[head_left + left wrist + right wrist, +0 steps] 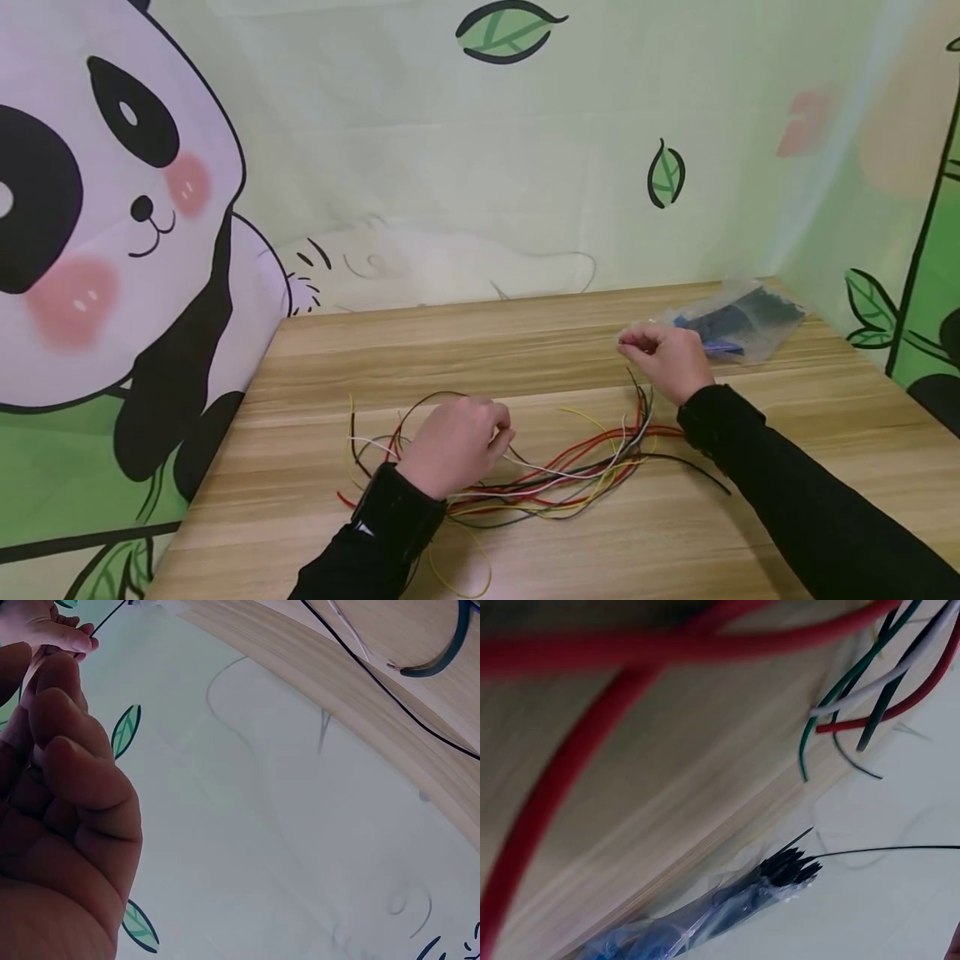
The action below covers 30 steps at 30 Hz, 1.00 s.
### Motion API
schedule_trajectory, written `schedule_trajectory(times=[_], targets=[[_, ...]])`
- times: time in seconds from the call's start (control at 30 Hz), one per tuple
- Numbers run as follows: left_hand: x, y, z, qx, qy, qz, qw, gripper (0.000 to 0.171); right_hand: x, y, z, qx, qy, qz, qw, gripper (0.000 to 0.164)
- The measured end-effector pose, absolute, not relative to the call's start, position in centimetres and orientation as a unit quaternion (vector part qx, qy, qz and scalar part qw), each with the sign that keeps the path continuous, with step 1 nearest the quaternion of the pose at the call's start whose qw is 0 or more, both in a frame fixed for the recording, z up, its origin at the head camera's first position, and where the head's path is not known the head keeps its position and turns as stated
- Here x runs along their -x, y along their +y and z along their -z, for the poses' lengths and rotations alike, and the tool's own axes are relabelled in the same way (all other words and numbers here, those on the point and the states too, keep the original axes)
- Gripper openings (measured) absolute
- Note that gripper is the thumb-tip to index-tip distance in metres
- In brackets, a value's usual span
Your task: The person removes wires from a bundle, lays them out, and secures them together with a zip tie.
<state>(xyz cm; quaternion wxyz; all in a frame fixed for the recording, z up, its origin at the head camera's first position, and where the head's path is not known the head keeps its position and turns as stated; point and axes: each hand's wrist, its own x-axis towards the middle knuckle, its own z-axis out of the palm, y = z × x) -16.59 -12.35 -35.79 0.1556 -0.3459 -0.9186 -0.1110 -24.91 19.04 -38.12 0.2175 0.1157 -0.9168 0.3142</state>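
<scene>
My right hand is raised beside a clear plastic bag at the back right of the table. Thumb and forefinger pinch a thin black strip that looks like a cable tie. It runs out from a bundle of black tips at the bag's mouth. Over the left part of a loose bunch of coloured wires hovers my left hand. Its fingers are loosely curled, with no object showing between them in the left wrist view. The hand hides part of the bunch.
Red, black, white, yellow and green wires spread across the wooden table, with loose ends on both sides. One yellow wire loops toward the front. Behind the table hangs a printed cloth with a panda and leaves.
</scene>
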Motion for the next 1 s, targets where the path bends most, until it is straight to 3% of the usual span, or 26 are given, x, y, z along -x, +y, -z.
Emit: schedule_trajectory(times=[0.4, 0.53, 0.73, 1.0], targets=[[16.6, -12.2, 35.7, 0.345, -0.919, 0.111, 0.155, 0.01, 23.8, 17.1, 37.2, -0.169, -0.863, -0.346, 0.327, 0.007], [16.5, -12.3, 35.7, 0.342, -0.921, 0.111, 0.152, 0.01, 24.2, 17.4, 35.4, -0.127, -0.846, -0.381, 0.352, 0.012], [16.5, -12.2, 35.7, 0.344, -0.92, 0.113, 0.15, 0.01, 25.3, 18.8, 31.9, -0.048, -0.812, -0.469, 0.343, 0.021], [16.5, -12.2, 35.6, 0.344, -0.92, 0.113, 0.151, 0.011, 25.4, 19.5, 28.4, -0.041, -0.746, -0.534, 0.396, 0.019]])
